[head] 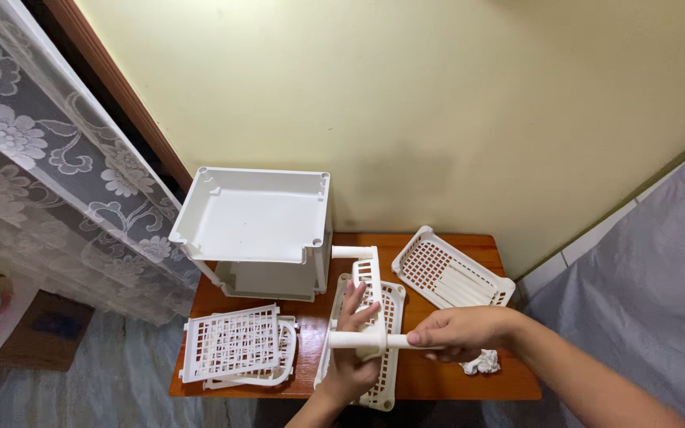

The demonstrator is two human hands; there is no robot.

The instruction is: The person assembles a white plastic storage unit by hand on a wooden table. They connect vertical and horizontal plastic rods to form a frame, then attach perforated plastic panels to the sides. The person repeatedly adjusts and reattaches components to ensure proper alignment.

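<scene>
Right grip on white tube, table edge near

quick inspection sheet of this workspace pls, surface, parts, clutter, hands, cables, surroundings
surface: small wooden table, reddish-brown, mostly covered by white plastic parts.
job's things: white tube gripped at both ends over a narrow slotted panel that stands on a long basket tray; assembled two-tier shelf at the back left.
clutter: stacked lattice panels front left; a second basket tray lying tilted at the back right; crumpled white wad near the right wrist.
hands: left hand wraps the tube and panel; right hand pinches the tube's right end.
cables: nothing seen.
surroundings: yellow wall, lace curtain left, grey sheet right.
</scene>
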